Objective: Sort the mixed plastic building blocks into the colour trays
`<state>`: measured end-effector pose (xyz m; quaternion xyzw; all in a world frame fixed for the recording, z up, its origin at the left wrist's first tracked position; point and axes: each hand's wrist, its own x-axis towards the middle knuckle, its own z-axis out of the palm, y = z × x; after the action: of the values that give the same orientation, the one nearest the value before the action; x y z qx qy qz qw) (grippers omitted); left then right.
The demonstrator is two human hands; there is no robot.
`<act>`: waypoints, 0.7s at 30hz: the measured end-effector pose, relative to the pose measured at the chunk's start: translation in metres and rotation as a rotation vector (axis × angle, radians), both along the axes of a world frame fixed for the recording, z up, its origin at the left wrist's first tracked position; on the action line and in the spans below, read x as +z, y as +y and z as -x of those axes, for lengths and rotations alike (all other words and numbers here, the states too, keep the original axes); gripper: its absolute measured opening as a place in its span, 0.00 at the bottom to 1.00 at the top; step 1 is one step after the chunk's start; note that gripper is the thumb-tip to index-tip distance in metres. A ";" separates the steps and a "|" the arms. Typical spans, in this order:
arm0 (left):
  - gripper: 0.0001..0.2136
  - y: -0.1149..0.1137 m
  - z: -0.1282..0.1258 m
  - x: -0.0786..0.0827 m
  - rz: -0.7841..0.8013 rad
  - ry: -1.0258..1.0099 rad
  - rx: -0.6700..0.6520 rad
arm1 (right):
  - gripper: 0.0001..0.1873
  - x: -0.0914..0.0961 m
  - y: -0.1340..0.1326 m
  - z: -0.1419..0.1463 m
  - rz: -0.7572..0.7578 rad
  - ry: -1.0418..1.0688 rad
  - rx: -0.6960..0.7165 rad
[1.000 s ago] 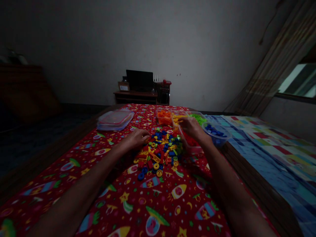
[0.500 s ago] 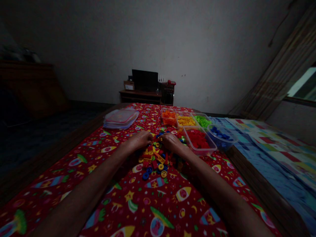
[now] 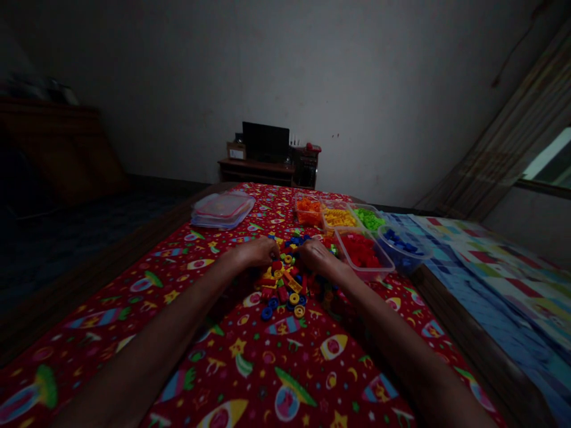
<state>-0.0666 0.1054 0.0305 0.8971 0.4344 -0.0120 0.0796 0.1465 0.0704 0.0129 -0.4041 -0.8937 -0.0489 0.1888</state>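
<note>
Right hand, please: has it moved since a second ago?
Yes. The right hand was over the tubs, at the red tub's far corner. It has come left and toward the person, and now rests on the pile beside that tub.

The left forearm (image 3: 178,324) and the right forearm (image 3: 392,342) are bare along their whole visible length, tapering to narrow wrists. The left hand (image 3: 256,252) and the right hand (image 3: 317,257) are bare too. The dim light hides finer detail.

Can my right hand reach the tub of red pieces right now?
Probably yes: the right hand rests on the loose pile, and the tub of red pieces stands open just beside it, nothing between.
</note>
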 end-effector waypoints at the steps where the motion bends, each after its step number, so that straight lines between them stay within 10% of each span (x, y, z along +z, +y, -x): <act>1: 0.15 0.000 -0.001 -0.002 -0.018 -0.006 -0.010 | 0.12 -0.002 -0.002 0.000 -0.030 -0.026 0.012; 21: 0.10 0.001 -0.020 -0.023 -0.185 -0.297 0.071 | 0.13 -0.009 0.018 0.015 0.114 -0.085 -0.146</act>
<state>-0.0463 0.1064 0.0078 0.8766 0.4485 0.1636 0.0603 0.1312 0.0884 0.0041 -0.4760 -0.8703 -0.0285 0.1233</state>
